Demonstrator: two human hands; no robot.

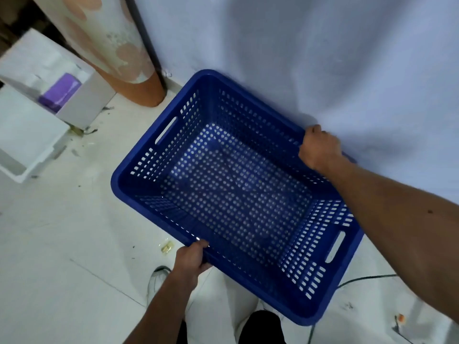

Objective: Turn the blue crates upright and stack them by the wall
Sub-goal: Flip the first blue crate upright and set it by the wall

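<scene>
- I see one blue crate [236,194] with its open side up, so the perforated bottom and the slotted side walls show from above.
- The crate sits right against the pale wall [323,58]; its far long rim lies along the wall, and I cannot tell whether its bottom rests on the floor or is held just off it.
- My left hand [191,256] grips the near long rim, fingers curled and closed over the edge, thumb on top of the rim.
- My right hand [319,147] is clamped on the far long rim beside the wall, fingers wrapped over the edge and hidden behind the knuckles.
- A handle slot [166,130] opens in the left short wall; another one [335,247] opens in the right short wall.
- To the left of the crate, a rolled mat [119,53] with an orange and cream pattern leans in the corner.
- Further left are white foam boxes [29,135], one holding a purple object [60,93].
- The white floor [74,232] has small scraps scattered on it, and a dark cable [365,278] runs out from under the crate's right end.
</scene>
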